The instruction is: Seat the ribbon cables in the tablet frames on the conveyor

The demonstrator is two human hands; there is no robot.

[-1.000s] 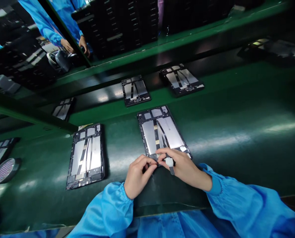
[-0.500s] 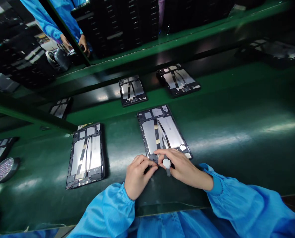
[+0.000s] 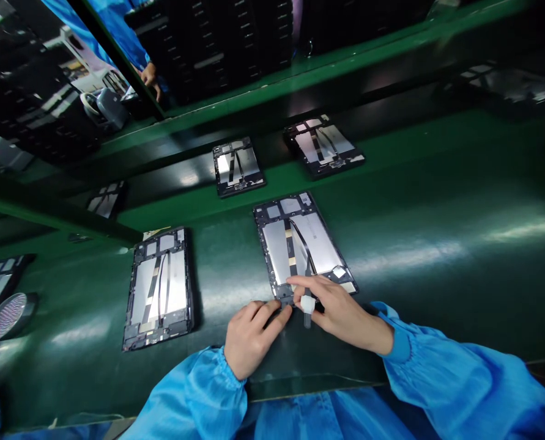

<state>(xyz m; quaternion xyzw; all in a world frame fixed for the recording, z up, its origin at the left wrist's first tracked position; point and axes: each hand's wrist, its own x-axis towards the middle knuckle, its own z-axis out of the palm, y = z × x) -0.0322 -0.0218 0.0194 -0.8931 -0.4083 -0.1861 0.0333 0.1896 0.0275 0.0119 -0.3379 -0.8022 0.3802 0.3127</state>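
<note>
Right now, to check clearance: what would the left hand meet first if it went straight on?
The lower edge of the tablet housing, right at the fingertips of the left hand, perhaps already touching; depth is unclear.

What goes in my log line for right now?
left hand: on tablet frame | right hand: holds white-tabbed strip | beside: second tablet frame

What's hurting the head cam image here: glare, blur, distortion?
Head view: pale glare streaks cross the green bench; wide-angle distortion bows the bench edges and skews the tablet frame; the far upper-right frame is dark and soft; the right hand stays fairly sharp.
</note>
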